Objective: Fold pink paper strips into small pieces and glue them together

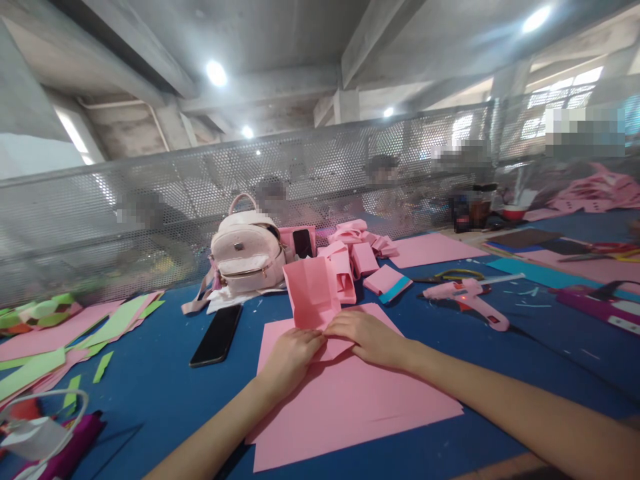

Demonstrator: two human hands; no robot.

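Both of my hands meet at a creased piece of pink paper (313, 287), whose far part stands up from the table. My left hand (295, 357) is closed on its near left edge. Opposite it, my right hand (367, 337) presses the paper's near right side with bent fingers; the fingertips of the two hands almost touch. Beneath them lie large flat pink sheets (360, 413). Just beyond the creased piece is a pile of folded pink paper pieces (345, 267). A folded pink piece with a blue strip (387, 283) rests to its right.
A pink glue gun (467, 297) with a lit red light and scissors (450, 275) lie at right. A black phone (217, 335) and a pale pink backpack (247, 250) are left of centre. Green and pink sheets (115, 320) cover the far left. A perforated metal screen (200, 193) stands behind.
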